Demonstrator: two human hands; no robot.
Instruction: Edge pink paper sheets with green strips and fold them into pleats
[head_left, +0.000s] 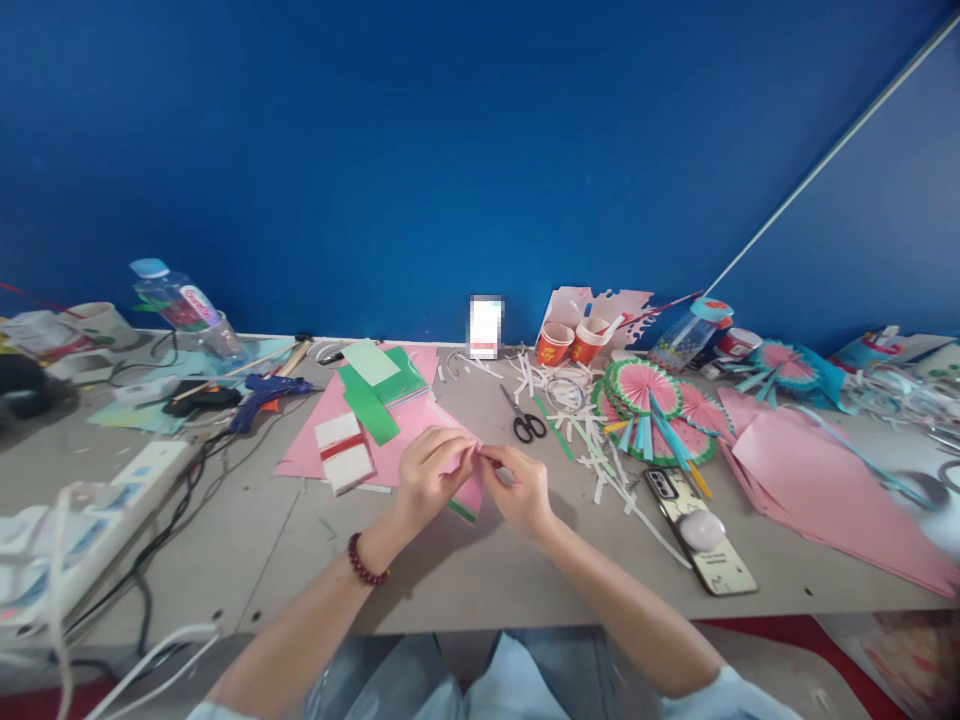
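My left hand (429, 480) and my right hand (520, 488) meet over the middle of the grey table (315, 560), both pinching the same pink folded paper piece (474, 480) with a green edge. It sits at the near end of a pile of pink sheets (409, 420) and green sheets (375, 390). A dark red bead bracelet is on my left wrist. Black scissors (527, 422) lie just beyond my right hand.
Pink-and-green paper fans (649, 405) and white paper strips lie to the right, with a phone (705, 530) and large pink sheets (832, 490). Two orange cups (570, 342) stand at the back. Left side: glue gun (262, 392), water bottle (184, 305), power strip (112, 510), cables.
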